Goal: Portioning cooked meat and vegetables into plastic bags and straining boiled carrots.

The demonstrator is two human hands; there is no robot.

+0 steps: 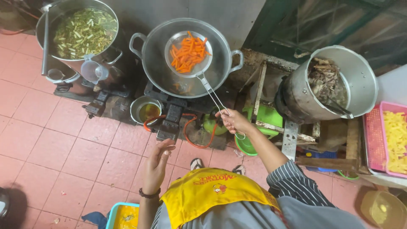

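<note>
Overhead, right hand (234,121) gripping wire-handled mesh skimmer (189,54) of carrot sticks (188,53) above steel wok (186,57), left hand (157,163) spread

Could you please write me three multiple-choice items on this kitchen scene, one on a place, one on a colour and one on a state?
1. Where are the carrot strips?
A. in the strainer over the wok
B. in the pink basket
C. on the floor

2. What colour is the basket at the right edge?
A. blue
B. pink
C. black

3. How is the left hand?
A. gripping a ladle
B. resting on the wok
C. open and empty

Answers:
1 A, the orange strips lie in the mesh, held above the wok by the right hand on the wire handle.
2 B, its mesh wall is pink.
3 C, its fingers are spread, holding nothing.
</note>
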